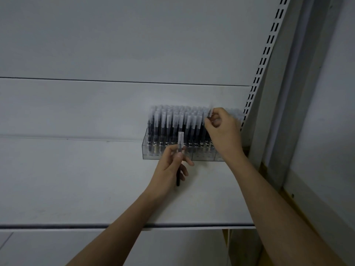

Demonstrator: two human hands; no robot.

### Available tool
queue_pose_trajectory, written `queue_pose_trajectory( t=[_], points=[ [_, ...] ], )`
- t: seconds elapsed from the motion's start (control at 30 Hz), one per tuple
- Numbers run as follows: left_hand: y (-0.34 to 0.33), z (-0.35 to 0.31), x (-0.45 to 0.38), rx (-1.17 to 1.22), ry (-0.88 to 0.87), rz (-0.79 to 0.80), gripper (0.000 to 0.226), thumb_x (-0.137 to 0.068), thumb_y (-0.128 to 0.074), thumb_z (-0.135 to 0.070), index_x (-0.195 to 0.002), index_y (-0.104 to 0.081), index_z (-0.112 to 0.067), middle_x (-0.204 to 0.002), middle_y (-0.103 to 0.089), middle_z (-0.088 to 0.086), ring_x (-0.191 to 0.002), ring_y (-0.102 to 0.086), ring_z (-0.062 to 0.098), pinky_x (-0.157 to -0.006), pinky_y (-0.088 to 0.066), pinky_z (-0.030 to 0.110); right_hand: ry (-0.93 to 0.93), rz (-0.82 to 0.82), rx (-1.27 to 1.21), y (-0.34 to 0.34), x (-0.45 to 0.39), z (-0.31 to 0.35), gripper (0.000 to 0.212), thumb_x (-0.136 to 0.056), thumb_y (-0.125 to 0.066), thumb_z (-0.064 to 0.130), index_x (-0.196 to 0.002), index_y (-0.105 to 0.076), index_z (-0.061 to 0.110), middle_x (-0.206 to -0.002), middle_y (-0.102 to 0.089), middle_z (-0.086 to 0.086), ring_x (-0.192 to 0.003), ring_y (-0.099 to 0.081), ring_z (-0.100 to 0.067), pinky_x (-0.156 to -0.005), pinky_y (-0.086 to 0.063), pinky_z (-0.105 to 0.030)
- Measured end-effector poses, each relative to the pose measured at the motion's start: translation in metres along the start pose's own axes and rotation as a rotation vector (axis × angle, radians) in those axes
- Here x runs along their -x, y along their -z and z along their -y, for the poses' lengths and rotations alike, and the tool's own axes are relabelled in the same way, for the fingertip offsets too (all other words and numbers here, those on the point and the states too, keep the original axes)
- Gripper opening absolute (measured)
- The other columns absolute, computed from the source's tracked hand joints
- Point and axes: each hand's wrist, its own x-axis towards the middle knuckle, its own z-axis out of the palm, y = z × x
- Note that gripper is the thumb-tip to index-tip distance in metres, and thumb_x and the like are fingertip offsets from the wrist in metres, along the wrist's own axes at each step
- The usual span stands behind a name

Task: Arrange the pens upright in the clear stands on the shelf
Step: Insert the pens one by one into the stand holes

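A clear plastic stand (148, 153) sits at the back right of the white shelf (76, 179), packed with several upright dark pens (169, 127) with frosted caps. My left hand (171, 169) holds one loose pen (180, 140) upright in front of the stand, cap up, dark barrel pointing down past my palm. My right hand (223, 129) is raised over the right part of the stand, its fingers pinching the frosted cap of a pen (211, 112) that stands among the others. My right hand and wrist hide the stand's right section.
A white back panel (115, 45) rises behind the stand. A slotted metal upright (267, 50) runs diagonally at the right, close to the stand's end. The shelf's front edge (115, 226) crosses the lower part of the view, and a lower shelf shows below it.
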Motion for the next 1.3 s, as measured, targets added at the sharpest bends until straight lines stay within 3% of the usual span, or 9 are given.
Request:
queue_pose_trajectory(
  t=[0.13, 0.33, 0.43, 0.53, 0.6, 0.77, 1.0, 1.13, 1.3],
  points=[
    [0.002, 0.004, -0.001, -0.017, -0.022, -0.01, 0.01, -0.105, -0.04, -0.016, -0.105, -0.044, -0.007, -0.097, -0.074, 0.007, -0.071, -0.058, 0.02, -0.065, -0.048, 0.027, -0.029, 0.101, 0.149, -0.01, 0.015, -0.008, 0.014, -0.094, -0.066, 0.014, -0.102, -0.055, 0.011, -0.084, -0.06, 0.002, -0.075, -0.06, -0.015, -0.062, -0.045, -0.021],
    [0.002, 0.0, -0.001, -0.023, -0.039, -0.02, 0.017, -0.102, -0.049, -0.011, -0.107, -0.059, 0.001, -0.08, -0.07, 0.005, -0.079, -0.062, 0.012, -0.079, -0.049, 0.018, -0.092, 0.055, 0.091, -0.011, 0.033, -0.012, 0.02, -0.094, -0.067, 0.017, -0.109, -0.056, 0.011, -0.097, -0.059, 0.002, -0.083, -0.058, -0.013, -0.072, -0.049, -0.024],
    [0.002, 0.002, -0.002, -0.017, -0.033, -0.032, 0.019, -0.102, -0.049, -0.013, -0.11, -0.059, 0.0, -0.078, -0.072, 0.004, -0.08, -0.063, 0.013, -0.081, -0.05, 0.019, -0.105, -0.006, -0.082, -0.012, 0.058, -0.006, 0.011, -0.098, -0.06, 0.023, -0.107, -0.057, 0.017, -0.098, -0.061, 0.005, -0.084, -0.058, -0.007, -0.072, -0.046, -0.015],
    [0.001, 0.001, -0.003, -0.02, -0.028, -0.028, 0.016, -0.101, -0.049, -0.012, -0.108, -0.061, -0.003, -0.076, -0.073, 0.001, -0.076, -0.065, 0.008, -0.078, -0.05, 0.018, -0.246, 0.11, -0.393, -0.02, 0.085, -0.003, 0.009, -0.1, -0.057, 0.026, -0.099, -0.063, 0.02, -0.091, -0.066, 0.0, -0.085, -0.064, -0.016, -0.073, -0.053, -0.027],
    [0.001, 0.002, -0.003, -0.042, -0.035, -0.013, 0.015, -0.101, -0.05, -0.011, -0.106, -0.063, -0.009, -0.077, -0.073, 0.001, -0.077, -0.067, 0.006, -0.076, -0.05, 0.017, -0.335, 0.183, -0.543, -0.021, 0.093, 0.001, 0.012, -0.1, -0.057, 0.023, -0.098, -0.065, 0.015, -0.089, -0.068, -0.005, -0.079, -0.066, -0.014, -0.065, -0.053, -0.024],
    [0.0, 0.008, -0.002, -0.216, -0.048, 0.042, 0.018, -0.102, -0.052, -0.014, -0.111, -0.067, -0.011, -0.09, -0.075, 0.007, -0.085, -0.07, 0.005, -0.079, -0.049, 0.013, -0.353, 0.254, -0.641, -0.019, 0.094, 0.003, 0.011, -0.095, -0.065, 0.017, -0.095, -0.068, 0.007, -0.078, -0.066, -0.002, -0.066, -0.063, -0.004, -0.059, -0.051, -0.017],
    [-0.001, 0.013, 0.0, -0.423, -0.083, 0.035, 0.026, -0.105, -0.045, -0.028, -0.117, -0.068, -0.022, -0.104, -0.073, -0.011, -0.098, -0.064, 0.0, -0.086, -0.05, 0.023, -0.403, 0.186, -0.633, -0.016, 0.09, -0.002, 0.008, -0.094, -0.066, 0.017, -0.09, -0.07, 0.012, -0.081, -0.07, -0.004, -0.076, -0.068, -0.012, -0.068, -0.054, -0.022],
    [-0.003, 0.017, -0.004, -0.696, -0.084, 0.04, 0.028, -0.104, -0.046, -0.031, -0.12, -0.066, -0.023, -0.115, -0.07, -0.004, -0.106, -0.059, 0.014, -0.09, -0.045, 0.031, -0.348, 0.027, -0.503, 0.004, 0.07, -0.005, 0.014, -0.097, -0.063, 0.02, -0.084, -0.067, 0.018, -0.075, -0.065, 0.003, -0.069, -0.062, -0.005, -0.064, -0.05, -0.018],
    [-0.009, 0.027, -0.003, -1.14, -0.054, 0.188, 0.045, -0.099, -0.04, -0.052, -0.142, -0.046, -0.038, -0.151, -0.043, -0.008, -0.142, -0.029, 0.017, -0.121, -0.011, 0.051, -0.186, -0.105, -0.337, 0.029, 0.029, 0.008, 0.005, -0.095, -0.064, 0.018, -0.09, -0.065, 0.019, -0.082, -0.067, 0.0, -0.077, -0.066, -0.015, -0.072, -0.057, -0.027]
  ],
)
